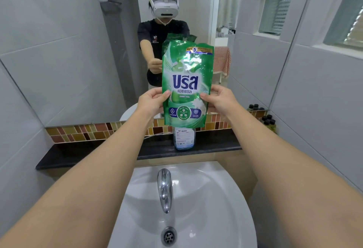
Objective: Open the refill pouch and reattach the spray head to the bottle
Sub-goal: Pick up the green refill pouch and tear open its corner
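Observation:
I hold a green refill pouch [186, 82] upright in front of the mirror, above the ledge. My left hand [151, 101] pinches its left edge and my right hand [218, 100] pinches its right edge, at about mid height. The pouch's top edge looks crumpled. Behind and below the pouch stands a clear bottle [184, 138] with a white label on the black ledge; its upper part is hidden by the pouch. No spray head shows in this view.
A black stone ledge [88, 153] runs under the mirror, backed by a strip of brown mosaic tiles [82, 132]. Below it lie a white basin [206, 198], a chrome tap [165, 188] and a drain [169, 237]. Small dark bottles [268, 119] stand at the ledge's right end.

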